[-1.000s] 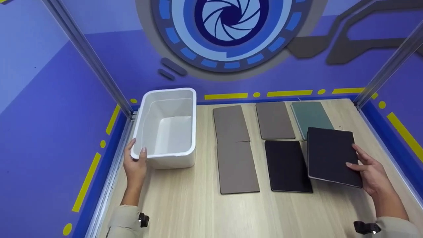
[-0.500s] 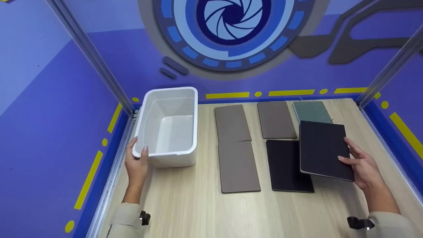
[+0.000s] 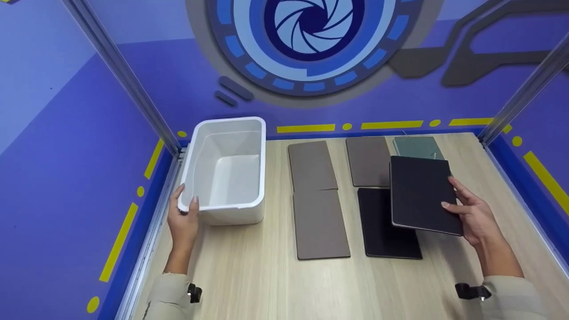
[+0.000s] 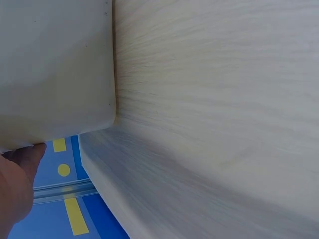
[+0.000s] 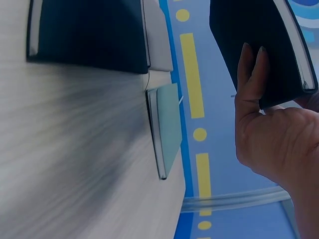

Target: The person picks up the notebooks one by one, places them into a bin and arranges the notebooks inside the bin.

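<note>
My left hand [image 3: 183, 226] grips the near-left corner of a white plastic bin [image 3: 262, 178], thumb on the near rim and a finger along its left side. Nothing lies inside the bin. In the left wrist view the bin's wall [image 4: 55, 64] hides most of that hand. My right hand [image 3: 476, 218] holds a black notebook [image 3: 422, 193] by its right edge, thumb on the cover. It hangs tilted above the table, partly over another black notebook [image 3: 386, 240]. From the right wrist view, fingers [image 5: 254, 74] lie against the raised notebook's underside and its pale page edges show.
Two grey-brown notebooks [image 3: 320, 226] lie end to end between the bin and the black one. Another grey-brown notebook [image 3: 369, 160] and a green notebook [image 3: 418, 146] lie at the back. Blue panels [image 3: 133, 111] wall the wooden table [image 3: 275, 284] at the back and sides.
My right hand has carried the black notebook left and slightly away from me, from the right side toward the notebooks on the table. The left hand keeps its grip on the bin.
</note>
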Motion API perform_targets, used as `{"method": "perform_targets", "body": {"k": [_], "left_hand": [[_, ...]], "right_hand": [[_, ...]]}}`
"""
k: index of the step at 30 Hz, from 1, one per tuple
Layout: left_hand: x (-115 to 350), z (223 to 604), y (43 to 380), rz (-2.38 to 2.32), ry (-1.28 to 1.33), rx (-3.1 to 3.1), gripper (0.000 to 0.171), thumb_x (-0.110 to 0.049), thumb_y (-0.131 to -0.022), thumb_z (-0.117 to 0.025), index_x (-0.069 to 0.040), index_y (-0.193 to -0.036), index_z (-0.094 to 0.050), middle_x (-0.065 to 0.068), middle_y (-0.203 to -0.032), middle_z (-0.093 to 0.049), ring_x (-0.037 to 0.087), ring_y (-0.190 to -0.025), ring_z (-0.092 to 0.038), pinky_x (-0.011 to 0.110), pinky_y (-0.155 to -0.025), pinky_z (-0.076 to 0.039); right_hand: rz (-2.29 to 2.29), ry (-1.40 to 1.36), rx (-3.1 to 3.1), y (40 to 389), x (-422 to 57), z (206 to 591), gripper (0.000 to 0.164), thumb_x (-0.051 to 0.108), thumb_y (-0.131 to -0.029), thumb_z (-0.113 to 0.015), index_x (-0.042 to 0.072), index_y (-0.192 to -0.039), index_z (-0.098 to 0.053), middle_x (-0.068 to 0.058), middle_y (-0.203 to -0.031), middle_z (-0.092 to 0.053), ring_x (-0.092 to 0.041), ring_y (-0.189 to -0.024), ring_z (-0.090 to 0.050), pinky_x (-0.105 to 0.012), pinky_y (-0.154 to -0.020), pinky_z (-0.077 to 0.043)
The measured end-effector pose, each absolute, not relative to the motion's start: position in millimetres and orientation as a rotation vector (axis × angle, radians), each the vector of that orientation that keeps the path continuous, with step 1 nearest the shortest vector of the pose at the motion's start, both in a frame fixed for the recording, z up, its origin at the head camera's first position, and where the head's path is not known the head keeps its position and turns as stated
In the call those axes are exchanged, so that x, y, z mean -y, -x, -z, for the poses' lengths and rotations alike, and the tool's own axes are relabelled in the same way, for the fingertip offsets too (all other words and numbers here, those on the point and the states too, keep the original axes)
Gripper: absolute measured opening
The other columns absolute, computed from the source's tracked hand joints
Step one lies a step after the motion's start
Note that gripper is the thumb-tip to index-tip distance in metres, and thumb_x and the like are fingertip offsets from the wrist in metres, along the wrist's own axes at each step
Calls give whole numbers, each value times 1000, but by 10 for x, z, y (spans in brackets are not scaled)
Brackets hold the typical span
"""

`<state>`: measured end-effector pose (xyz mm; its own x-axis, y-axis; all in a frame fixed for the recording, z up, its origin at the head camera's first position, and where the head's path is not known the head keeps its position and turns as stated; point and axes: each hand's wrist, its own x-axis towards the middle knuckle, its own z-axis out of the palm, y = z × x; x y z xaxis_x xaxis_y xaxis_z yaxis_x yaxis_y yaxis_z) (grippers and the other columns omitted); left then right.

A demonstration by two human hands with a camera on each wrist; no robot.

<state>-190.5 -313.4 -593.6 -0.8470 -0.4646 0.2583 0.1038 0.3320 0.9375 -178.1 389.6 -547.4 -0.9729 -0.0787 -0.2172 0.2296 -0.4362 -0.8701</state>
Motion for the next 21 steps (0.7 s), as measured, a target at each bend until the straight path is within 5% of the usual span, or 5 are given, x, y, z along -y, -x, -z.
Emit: {"method": "perform_targets", "body": {"k": [3,5,15,21], "left_hand": [[3126,5922,1896,1553,-321,2108,56,-16,-102,-68,-16,-156,-52,12,-159,-54,25,-141,-54,11,-102,-39],[3119,5911,1890,1561,-326,2105,55,-15,-103,-67,-15,-156,-52,13,-159,-54,26,-141,-54,11,-102,-40],[3100,5849,1903,1550,-337,2141,55,-12,-104,-64,-14,-157,-49,13,-162,-51,27,-144,-51,15,-103,-41],[3105,5835,1897,1490,-345,2158,56,-8,-101,-64,-15,-155,-54,11,-163,-52,26,-148,-48,41,-118,-41]], "right_hand": [[2483,-208,-1603,1813,-3844,5444,85,-12,-102,-57,31,-168,-29,9,-182,5,-9,-108,-77,-30,-82,-64],[2468,-198,-1627,1828,-3814,5424,85,-12,-102,-58,30,-169,-27,-2,-181,12,-8,-108,-77,-29,-81,-64],[2437,-178,-1641,1876,-3680,5335,84,-8,-103,-59,30,-170,-26,3,-183,-2,-9,-108,-77,-30,-81,-64],[2427,-159,-1627,1905,-3624,5279,83,-9,-103,-58,30,-170,-27,2,-182,-3,-9,-109,-77,-29,-82,-64]]}}
